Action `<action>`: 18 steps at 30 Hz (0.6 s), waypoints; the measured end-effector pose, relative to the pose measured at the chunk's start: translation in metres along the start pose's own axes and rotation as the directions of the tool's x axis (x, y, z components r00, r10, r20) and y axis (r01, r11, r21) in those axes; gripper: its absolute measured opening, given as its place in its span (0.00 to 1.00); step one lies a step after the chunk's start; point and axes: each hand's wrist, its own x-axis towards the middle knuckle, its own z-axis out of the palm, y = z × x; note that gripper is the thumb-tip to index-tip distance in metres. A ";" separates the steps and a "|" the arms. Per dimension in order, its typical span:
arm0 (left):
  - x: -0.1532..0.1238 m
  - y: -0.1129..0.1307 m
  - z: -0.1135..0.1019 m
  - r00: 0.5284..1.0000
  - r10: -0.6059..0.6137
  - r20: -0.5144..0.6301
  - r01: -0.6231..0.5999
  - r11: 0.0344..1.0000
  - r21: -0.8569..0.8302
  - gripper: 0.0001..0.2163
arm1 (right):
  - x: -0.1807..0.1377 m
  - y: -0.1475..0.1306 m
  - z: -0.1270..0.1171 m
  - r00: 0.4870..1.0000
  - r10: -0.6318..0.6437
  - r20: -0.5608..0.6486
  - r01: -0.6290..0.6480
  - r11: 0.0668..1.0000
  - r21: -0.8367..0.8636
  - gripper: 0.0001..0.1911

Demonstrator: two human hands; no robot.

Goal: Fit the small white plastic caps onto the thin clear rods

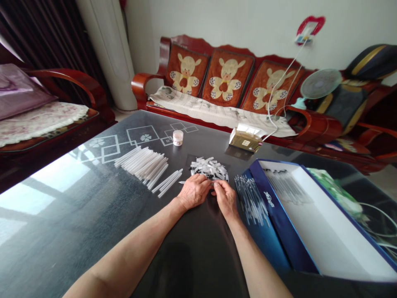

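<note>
My left hand [195, 191] is closed around a slim pen [182, 182], whose pale tip pokes out on the left of the fist. Close beside it, my right hand [225, 196] pinches thumb and finger together at the pen's other end; what lies in that pinch is too small to make out. Just beyond both hands is a heap of short white and black pen caps [209, 166]. Left of them lies a broad row of white pen barrels [142, 163], with a few loose barrels [167, 182] nearer. Thin pen refills [252, 198] are piled to the right.
An open blue box [279, 215] with a white inside holds more refills [287, 186]. Farther back on the dark table [124, 219] stand a small round tub [178, 138] and a tissue pack [245, 140]. A green plastic bag [335, 192] lies behind the box.
</note>
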 end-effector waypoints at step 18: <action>-0.001 0.000 0.000 1.000 0.023 0.019 -0.023 1.000 -0.018 0.13 | 0.000 0.003 0.002 0.999 -0.046 -0.009 0.045 0.997 -0.063 0.20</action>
